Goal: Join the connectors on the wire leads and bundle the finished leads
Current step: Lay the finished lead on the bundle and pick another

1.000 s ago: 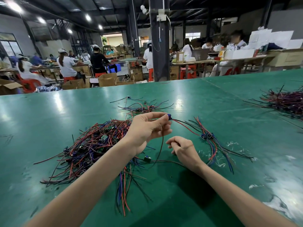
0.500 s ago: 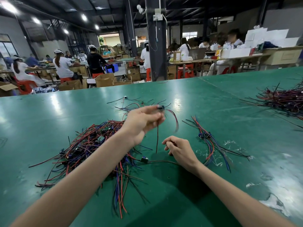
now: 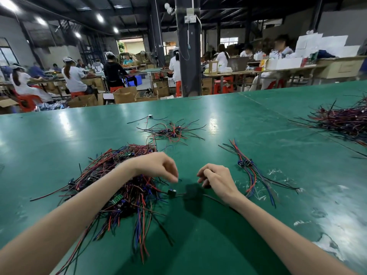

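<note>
Head view: green-topped workbench (image 3: 198, 247); large tangle of red, blue and black wire leads (image 3: 99, 175) at left; cluster of joined leads with blue connectors (image 3: 245, 162) at right. Fingers curled, left hand (image 3: 156, 165) and right hand (image 3: 216, 177) hover above a small black connector (image 3: 171, 192); blur hides any pinch. Risk: lifting may snag neighbouring leads.

left: wire pile (image 3: 119, 185) | right: lead bundle (image 3: 250, 171) | free: table (image 3: 198, 231) between
</note>
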The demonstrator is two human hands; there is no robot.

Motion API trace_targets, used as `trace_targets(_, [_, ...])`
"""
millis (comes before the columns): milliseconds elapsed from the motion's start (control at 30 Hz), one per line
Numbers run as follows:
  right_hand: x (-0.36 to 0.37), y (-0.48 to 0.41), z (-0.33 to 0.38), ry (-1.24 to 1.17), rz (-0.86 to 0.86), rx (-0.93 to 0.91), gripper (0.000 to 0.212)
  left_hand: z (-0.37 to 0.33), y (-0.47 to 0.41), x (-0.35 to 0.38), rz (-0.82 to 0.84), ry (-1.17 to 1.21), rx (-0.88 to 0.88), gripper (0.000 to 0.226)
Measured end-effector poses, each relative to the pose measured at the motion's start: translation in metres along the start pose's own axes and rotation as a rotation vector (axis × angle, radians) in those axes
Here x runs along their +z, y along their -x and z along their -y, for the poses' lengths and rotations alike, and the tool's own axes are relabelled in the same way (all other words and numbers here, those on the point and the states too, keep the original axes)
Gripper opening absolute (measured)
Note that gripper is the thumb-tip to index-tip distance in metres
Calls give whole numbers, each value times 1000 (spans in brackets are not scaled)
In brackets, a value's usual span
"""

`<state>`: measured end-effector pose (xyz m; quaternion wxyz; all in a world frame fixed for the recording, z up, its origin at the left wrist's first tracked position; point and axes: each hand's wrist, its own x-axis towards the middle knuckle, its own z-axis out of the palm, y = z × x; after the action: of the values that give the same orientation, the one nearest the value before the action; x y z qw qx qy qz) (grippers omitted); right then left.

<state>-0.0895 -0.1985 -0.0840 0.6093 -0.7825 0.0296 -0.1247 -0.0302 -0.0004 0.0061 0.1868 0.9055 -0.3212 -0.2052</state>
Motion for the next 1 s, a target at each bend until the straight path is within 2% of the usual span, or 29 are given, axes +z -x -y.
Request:
trace_targets(100, [-3,-1,-1,-76,-7,45,31,6,9,21,5,-330,-38,30])
trace_targets(200, [-5,-2,-1,-132,-7,78,32,7,14,30,-83,-420,-31,26])
trace_targets(333, [-11,-5,-1,-277,-22,125,34,-2,23,34,-264,-111,105,16])
trace_targets(467, [-16,-7,-1,-349,-28,125,33,-21,40,30,-483,72,258,20])
trace_targets(600, [-16,-7,-2,-357,-13,125,33,-46,57,25,-598,103,370,27])
trace_targets(733, [-16,-8,-4,-371,-9,121,33,-66,72,23,-623,98,453,26])
trace_targets(900, [-14,-10,-5,-374,-17,117,35,-71,73,19,-590,200,373,15])
trace_targets(1000, [-12,-8,-6,-365,-16,100,37,-56,53,-7,-747,241,244,14])
